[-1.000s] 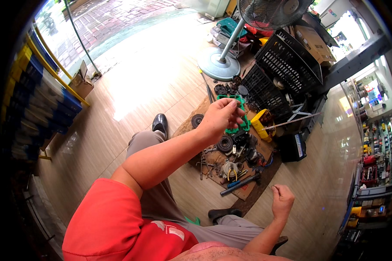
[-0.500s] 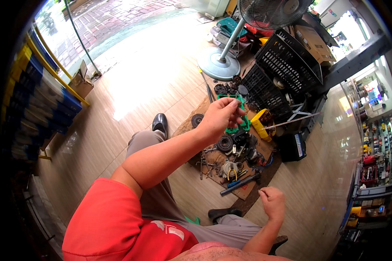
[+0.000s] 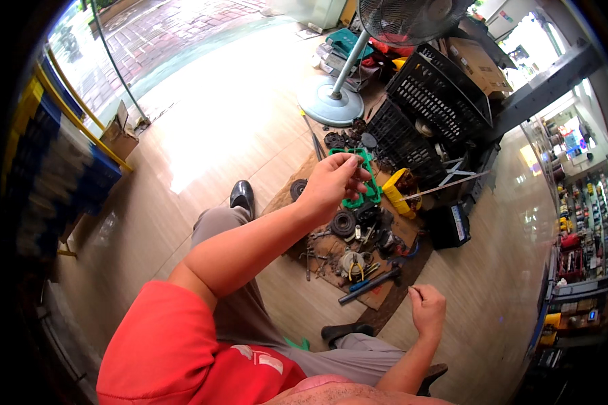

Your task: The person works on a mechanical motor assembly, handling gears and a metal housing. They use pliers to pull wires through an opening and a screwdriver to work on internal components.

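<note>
My left hand (image 3: 332, 183) is stretched out above the green plastic tray (image 3: 373, 196), its fingers curled and the thumb pressed to them. Whatever they pinch, if anything, is too small to make out. Below it, a dark pulley-like wheel (image 3: 343, 223), yellow-handled pliers (image 3: 352, 270) and a round metal motor part (image 3: 351, 260) lie among loose greasy parts. A long-handled hammer (image 3: 370, 287) lies along the near edge of the cardboard sheet (image 3: 382, 298). Held low at the right, my right hand (image 3: 427, 312) is closed in a fist, apart from the parts; its inside is hidden.
A yellow cut-open container (image 3: 396, 197) and a black box (image 3: 448, 227) stand right of the parts. Black crates (image 3: 439, 94) lean behind them. The round base of a fan (image 3: 331, 101) stands at the back. My shoes (image 3: 242, 196) flank the cardboard.
The whole view has shifted slightly, so the scene sits a little further left. My left hand stays over the tray, fingers still curled. My right fist has risen slightly.
</note>
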The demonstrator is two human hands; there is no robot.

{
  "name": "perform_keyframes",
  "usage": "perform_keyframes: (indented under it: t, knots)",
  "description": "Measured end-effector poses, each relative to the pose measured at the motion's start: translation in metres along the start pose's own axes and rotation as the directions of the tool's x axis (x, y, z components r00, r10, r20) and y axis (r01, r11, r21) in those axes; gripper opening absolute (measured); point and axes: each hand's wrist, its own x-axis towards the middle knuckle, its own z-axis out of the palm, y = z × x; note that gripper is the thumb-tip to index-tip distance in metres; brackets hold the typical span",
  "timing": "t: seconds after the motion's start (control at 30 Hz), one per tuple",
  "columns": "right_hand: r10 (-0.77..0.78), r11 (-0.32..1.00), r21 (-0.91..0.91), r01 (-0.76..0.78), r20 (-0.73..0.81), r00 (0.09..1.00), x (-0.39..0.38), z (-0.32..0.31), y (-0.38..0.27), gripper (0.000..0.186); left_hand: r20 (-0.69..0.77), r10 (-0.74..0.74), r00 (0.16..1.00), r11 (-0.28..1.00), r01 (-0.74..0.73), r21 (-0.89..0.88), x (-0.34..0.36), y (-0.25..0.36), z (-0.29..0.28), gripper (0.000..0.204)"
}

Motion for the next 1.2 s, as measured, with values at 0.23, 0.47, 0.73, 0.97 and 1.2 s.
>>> perform_keyframes:
  t: [0.23,0.47,0.73,0.97,1.2]
  knots:
    - [0.016,0.997,-0.075,-0.029,-0.159,0.987,0.008,0.005,0.019,0.012,-0.045,0.035,0.998,0.992,-0.03,0.125,-0.006,-0.007,0.004,0.029]
    - [0.055,0.994,-0.075,-0.073,-0.223,0.973,0.004,-0.007,0.021,0.011,0.038,0.08,0.996,0.996,-0.082,0.039,0.0,-0.012,0.001,0.024]
    - [0.058,0.993,-0.086,-0.076,-0.201,0.978,-0.003,-0.008,0.023,0.013,0.041,0.089,0.995,0.995,-0.091,0.03,0.003,-0.016,-0.003,0.022]
    - [0.195,0.971,-0.073,-0.229,-0.317,0.928,0.002,-0.009,0.013,0.025,0.101,0.11,0.989,0.977,-0.126,0.173,-0.006,-0.033,0.009,0.021]
    - [0.008,0.97,0.224,0.092,-0.41,0.912,0.015,0.008,-0.039,0.031,0.221,0.065,0.973,0.94,-0.134,0.315,-0.022,-0.058,0.026,0.02]
